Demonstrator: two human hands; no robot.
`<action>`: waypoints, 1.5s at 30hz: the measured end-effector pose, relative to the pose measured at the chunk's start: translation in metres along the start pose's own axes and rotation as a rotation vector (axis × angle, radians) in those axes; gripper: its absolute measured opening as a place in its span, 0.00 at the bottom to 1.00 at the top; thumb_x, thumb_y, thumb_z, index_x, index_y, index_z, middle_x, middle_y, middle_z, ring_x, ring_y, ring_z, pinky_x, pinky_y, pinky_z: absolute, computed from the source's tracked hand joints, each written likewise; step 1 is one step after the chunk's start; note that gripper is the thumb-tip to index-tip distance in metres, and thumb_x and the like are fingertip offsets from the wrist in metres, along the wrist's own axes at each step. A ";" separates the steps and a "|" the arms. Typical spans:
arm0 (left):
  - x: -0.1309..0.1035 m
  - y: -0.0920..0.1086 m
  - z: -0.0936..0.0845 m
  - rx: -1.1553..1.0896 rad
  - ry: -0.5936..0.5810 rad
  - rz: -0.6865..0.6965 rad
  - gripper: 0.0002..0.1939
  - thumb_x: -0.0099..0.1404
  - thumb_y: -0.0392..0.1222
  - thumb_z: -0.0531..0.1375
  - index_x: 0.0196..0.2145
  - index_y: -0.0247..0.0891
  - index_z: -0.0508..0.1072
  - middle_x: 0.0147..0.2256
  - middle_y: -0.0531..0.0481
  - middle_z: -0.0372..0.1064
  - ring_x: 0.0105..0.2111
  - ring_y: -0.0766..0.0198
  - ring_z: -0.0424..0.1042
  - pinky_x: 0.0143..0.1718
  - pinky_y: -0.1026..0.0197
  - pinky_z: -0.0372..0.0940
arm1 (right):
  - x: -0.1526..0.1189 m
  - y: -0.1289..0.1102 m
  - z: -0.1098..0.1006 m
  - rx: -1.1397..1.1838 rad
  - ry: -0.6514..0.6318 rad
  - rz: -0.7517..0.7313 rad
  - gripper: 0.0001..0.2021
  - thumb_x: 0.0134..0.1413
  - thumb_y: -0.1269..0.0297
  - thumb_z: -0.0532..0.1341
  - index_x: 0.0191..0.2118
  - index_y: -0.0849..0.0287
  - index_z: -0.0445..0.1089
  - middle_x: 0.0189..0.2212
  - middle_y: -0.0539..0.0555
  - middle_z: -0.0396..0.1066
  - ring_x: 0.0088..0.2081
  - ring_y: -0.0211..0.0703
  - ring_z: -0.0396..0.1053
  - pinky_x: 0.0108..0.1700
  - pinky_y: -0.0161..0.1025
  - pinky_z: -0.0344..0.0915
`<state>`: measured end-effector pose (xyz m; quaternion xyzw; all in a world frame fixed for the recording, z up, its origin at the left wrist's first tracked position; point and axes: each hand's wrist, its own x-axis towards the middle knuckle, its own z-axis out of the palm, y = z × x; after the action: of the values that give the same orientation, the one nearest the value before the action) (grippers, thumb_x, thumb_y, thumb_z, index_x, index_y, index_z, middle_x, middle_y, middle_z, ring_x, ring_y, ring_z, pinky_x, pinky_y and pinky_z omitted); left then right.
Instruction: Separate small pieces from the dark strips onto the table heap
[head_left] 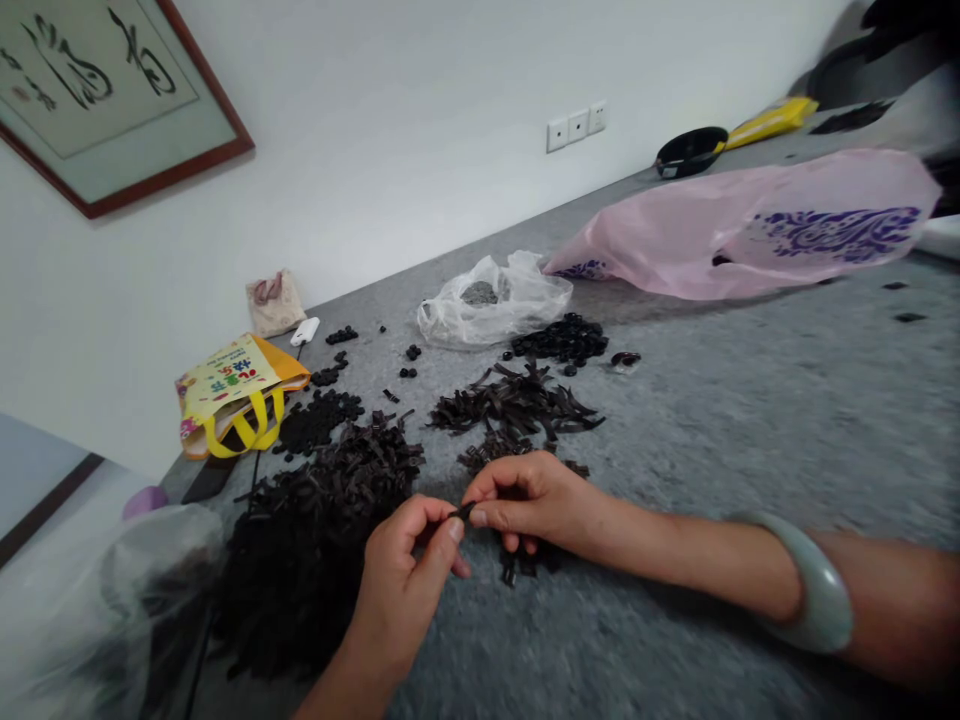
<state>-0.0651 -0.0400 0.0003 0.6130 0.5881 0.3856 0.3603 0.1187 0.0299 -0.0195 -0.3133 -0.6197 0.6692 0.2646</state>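
My left hand and my right hand meet low in the middle of the head view. Between their pinched fingertips is a small black strip; its exact kind is too small to make out. Left of my left hand lies a large heap of black strips. Beyond my right hand is a looser pile of dark flat strips. Small dark clip-like pieces lie under and beside my right hand, partly hidden by it.
Black round pieces form one pile by a clear plastic bag and another beside a yellow gift bag. A pink plastic bag stretches along the back right, near a black bowl. Clear plastic lies front left.
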 end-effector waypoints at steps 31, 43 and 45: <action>-0.005 -0.007 -0.005 0.293 -0.022 0.282 0.06 0.66 0.38 0.59 0.33 0.44 0.77 0.30 0.50 0.76 0.31 0.60 0.75 0.34 0.61 0.67 | -0.007 -0.005 0.007 -0.156 0.013 -0.050 0.06 0.49 0.65 0.64 0.25 0.61 0.69 0.20 0.45 0.63 0.23 0.31 0.56 0.24 0.30 0.52; 0.015 -0.023 -0.058 0.574 0.428 0.321 0.08 0.66 0.46 0.59 0.39 0.45 0.75 0.35 0.50 0.76 0.36 0.57 0.76 0.41 0.57 0.68 | 0.021 -0.009 -0.096 -0.849 0.325 -0.307 0.07 0.62 0.68 0.59 0.41 0.60 0.75 0.37 0.55 0.76 0.36 0.41 0.71 0.39 0.37 0.62; 0.020 -0.025 -0.069 0.613 0.478 0.259 0.10 0.66 0.49 0.58 0.40 0.44 0.75 0.37 0.49 0.77 0.36 0.55 0.76 0.41 0.55 0.68 | 0.023 -0.007 -0.111 -0.953 0.339 -0.297 0.08 0.63 0.68 0.58 0.41 0.60 0.75 0.38 0.56 0.76 0.38 0.43 0.71 0.41 0.38 0.63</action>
<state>-0.1375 -0.0198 0.0093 0.6539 0.6609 0.3663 -0.0374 0.1860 0.1212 -0.0188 -0.4117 -0.8415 0.2082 0.2812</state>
